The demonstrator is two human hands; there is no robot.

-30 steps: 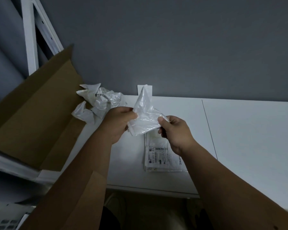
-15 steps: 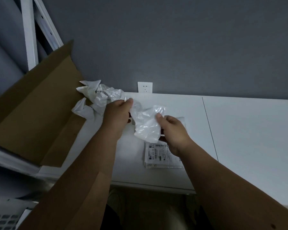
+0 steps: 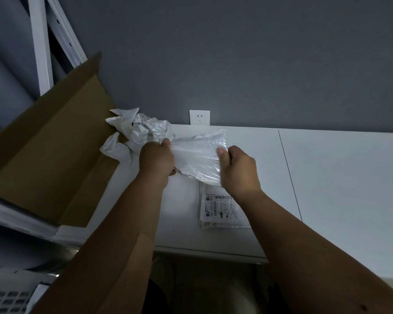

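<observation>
- One clear plastic bag (image 3: 197,155) stretched between left hand (image 3: 157,160) and right hand (image 3: 238,169), both pinching its edges.
- One labelled packet (image 3: 222,210) just below the bag.
- One crumpled bag pile (image 3: 136,134) left of it.

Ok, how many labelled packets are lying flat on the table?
1 for certain: the labelled packet lies on the white table, partly under the right hand and the clear bag it holds. Its edge looks layered, so more may be stacked beneath.

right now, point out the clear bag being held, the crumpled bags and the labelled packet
clear bag (image 3: 197,155), head view, middle of the stretched film
crumpled bags (image 3: 141,130), head view, centre of the pile
labelled packet (image 3: 222,209), head view, on its printed label
</observation>
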